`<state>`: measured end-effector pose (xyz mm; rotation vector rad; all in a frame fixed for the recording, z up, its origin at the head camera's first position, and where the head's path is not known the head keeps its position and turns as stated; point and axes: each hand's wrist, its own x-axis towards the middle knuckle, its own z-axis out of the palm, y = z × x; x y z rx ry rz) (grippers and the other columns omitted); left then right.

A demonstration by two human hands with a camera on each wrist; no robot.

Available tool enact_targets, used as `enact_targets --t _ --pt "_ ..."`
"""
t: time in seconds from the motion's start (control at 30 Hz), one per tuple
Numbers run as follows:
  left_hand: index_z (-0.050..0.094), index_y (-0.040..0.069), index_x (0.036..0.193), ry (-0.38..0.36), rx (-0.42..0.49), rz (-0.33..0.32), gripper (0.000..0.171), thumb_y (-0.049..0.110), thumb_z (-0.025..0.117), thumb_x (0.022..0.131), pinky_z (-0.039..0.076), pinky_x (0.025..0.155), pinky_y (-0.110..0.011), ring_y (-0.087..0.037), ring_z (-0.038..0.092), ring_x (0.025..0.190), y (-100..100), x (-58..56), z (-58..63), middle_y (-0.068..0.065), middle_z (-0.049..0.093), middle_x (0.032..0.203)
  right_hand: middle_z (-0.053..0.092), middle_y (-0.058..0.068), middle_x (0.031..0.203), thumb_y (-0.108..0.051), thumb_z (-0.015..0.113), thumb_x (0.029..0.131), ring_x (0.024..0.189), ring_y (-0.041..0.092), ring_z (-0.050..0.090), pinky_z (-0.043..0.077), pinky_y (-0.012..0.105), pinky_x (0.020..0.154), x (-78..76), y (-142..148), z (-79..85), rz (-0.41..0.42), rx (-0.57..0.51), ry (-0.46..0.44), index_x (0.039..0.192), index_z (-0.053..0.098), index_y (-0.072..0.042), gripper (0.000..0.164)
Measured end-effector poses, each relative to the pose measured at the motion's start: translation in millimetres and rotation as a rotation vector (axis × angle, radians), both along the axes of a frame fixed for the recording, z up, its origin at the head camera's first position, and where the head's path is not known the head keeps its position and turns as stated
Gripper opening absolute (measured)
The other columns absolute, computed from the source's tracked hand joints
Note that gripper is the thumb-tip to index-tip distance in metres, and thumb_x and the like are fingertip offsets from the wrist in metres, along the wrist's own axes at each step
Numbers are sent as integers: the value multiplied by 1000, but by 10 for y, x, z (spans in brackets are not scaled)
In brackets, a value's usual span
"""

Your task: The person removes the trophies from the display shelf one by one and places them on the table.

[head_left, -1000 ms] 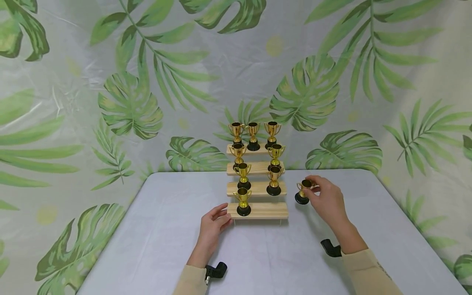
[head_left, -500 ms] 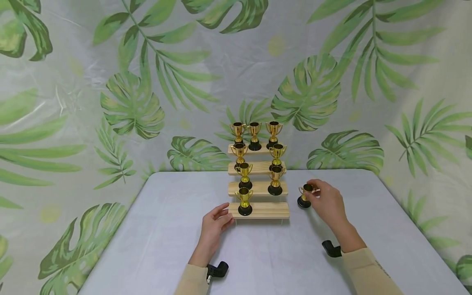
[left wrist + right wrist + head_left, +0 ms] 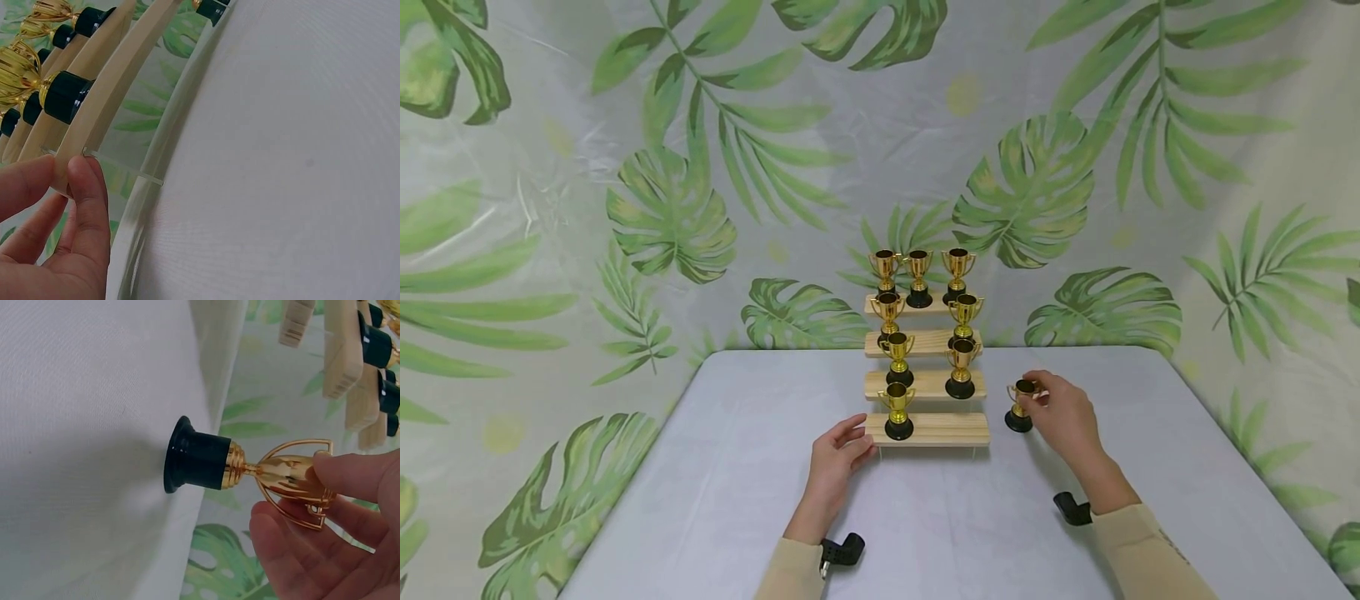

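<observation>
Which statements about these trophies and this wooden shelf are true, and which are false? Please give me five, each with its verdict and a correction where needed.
1. The right grip holds a gold trophy. True.
2. The left grip also holds a trophy. False: it pinches the left end of the lowest board.
3. Three trophies stand on the top board. True.
4. The lowest board bears three trophies. False: only a single trophy stands there, toward the left end.
5. The gold trophy in the right grip has its black base downward. True.
</observation>
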<state>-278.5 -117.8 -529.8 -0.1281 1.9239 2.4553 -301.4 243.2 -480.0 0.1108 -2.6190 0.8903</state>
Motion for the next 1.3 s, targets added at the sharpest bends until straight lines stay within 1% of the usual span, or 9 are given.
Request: enact_targets --t 0.17,0.33,0.53,0.67,0.8,1.07,1.3 --pt "61 0 134 3 -6 1 45 -4 70 91 59 87 -34 -23 68 97 -1 1 -8 -22 60 118 70 16 108 -20 72 94 88 31 69 56 43 61 -19 11 -21 1 3 19 128 64 -7 37" --pt "62 0 134 -2 -3 7 45 -3 71 90 59 87 -34 -23 68 97 1 0 -15 -21 61 117 70 15 107 -23 71 95 89 31 69 55 41 59 -17 23 1 1 18 14 129 64 -8 38" --pt "63 1 133 -5 -1 3 44 -3 71 90 59 86 -33 -23 68 97 2 -1 -17 -20 61 116 69 15 109 -24 72 94 94 34 68 56 48 65 -2 52 38 7 29 13 132 63 -6 42" --pt "61 -1 134 11 16 -6 45 -4 71 90 60 85 -33 -22 68 95 -7 -8 -21 -21 61 116 69 16 110 -22 72 93 98 35 67 55 52 70 8 67 63 3 35 20 132 62 -7 43" --pt "60 -3 135 23 23 -14 46 -5 71 90 59 86 -35 -22 68 94 -17 -4 -20 -22 60 116 67 18 113 -21 71 93 102 38 65 54 54 72 30 62 103 -14 42 27 133 62 -7 44" --pt "61 -3 134 27 11 -13 46 -4 71 90 59 88 -36 -23 67 96 -21 -6 -26 -22 59 117 66 19 115 -17 69 94 102 39 64 53 53 68 121 31 245 -52 51 68 132 63 -7 40" --pt "61 -1 134 20 11 -1 45 -4 71 90 59 89 -36 -22 67 97 -9 -2 -6 -21 59 118 65 19 113 -16 71 93 100 37 63 53 52 63 159 17 327 -65 66 140 130 65 -8 38"
